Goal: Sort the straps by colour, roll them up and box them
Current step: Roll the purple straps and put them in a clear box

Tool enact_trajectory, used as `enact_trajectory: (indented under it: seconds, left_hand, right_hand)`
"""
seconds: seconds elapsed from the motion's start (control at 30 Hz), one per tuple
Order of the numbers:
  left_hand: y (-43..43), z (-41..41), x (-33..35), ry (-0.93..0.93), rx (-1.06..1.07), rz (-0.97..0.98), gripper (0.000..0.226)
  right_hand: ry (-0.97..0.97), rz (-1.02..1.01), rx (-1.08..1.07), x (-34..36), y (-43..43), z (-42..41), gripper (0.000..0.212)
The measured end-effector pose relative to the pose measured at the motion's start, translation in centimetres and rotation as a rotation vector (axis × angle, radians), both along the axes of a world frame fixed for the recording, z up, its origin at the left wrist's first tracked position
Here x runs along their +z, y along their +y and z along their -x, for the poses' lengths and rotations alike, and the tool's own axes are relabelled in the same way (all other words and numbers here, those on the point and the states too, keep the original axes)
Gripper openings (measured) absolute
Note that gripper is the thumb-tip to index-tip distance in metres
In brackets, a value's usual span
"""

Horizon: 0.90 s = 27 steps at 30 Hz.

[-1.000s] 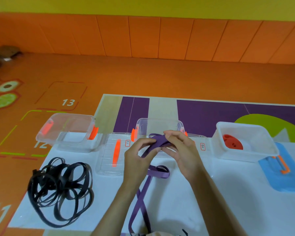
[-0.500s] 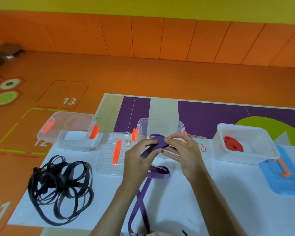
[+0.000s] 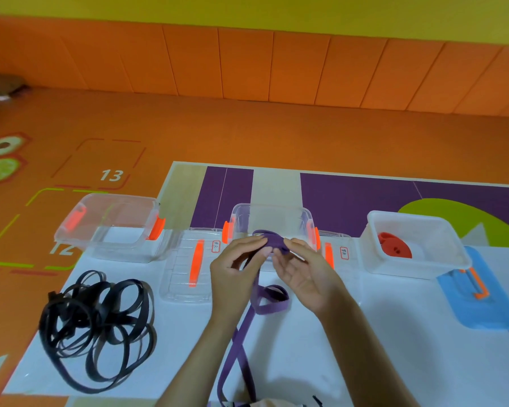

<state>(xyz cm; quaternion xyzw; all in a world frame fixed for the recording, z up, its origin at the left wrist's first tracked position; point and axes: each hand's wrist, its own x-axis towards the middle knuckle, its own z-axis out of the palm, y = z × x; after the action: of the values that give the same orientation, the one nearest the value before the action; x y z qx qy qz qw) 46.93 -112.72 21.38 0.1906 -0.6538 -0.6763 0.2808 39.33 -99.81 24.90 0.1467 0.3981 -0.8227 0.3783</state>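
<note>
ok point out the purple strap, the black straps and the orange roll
purple strap (image 3: 272,241), head view, rolled end
black straps (image 3: 77,304), head view, dense part of tangle
orange roll (image 3: 393,245), head view, its face

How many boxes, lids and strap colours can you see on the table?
Boxes: 3 - left box, middle box, right box
Lids: 3 - left clear lid, right clear lid, blue lid
Strap colours: 3 - black pile, purple strap, red roll
Total: 9
</note>
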Motion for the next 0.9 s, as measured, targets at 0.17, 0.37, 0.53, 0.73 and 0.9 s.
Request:
enact_trajectory:
  seconds: [0.17,0.37,0.53,0.73,0.9]
  left_hand:
    - [-0.6,0.3,0.3,0.001,-0.017,0.085,0.018]
    - [-0.3,0.4,-0.1,0.019,-0.006,0.182,0.019]
    - [0.2,0.5,-0.9,-0.013,-0.020,0.318,0.018]
    - [0.2,0.2,-1.9,-0.016,-0.045,0.424,0.019]
    - [-0.4,0.4,-2.0,0.000,-0.122,0.479,0.025]
  right_hand:
    - [0.195,-0.244,0.114,-1.1,0.5,0.3,0.017]
    - [0.277,-0.311,0.117,-1.2,0.1,0.1,0.017]
    - [0.220,-0.288,0.100,-1.3,-0.3,-0.2,0.026]
    - [0.260,-0.273,0.094,-1.4,-0.1,-0.8,0.017]
    - [0.260,-0.370,0.135,-1.4,0.0,-0.8,0.031]
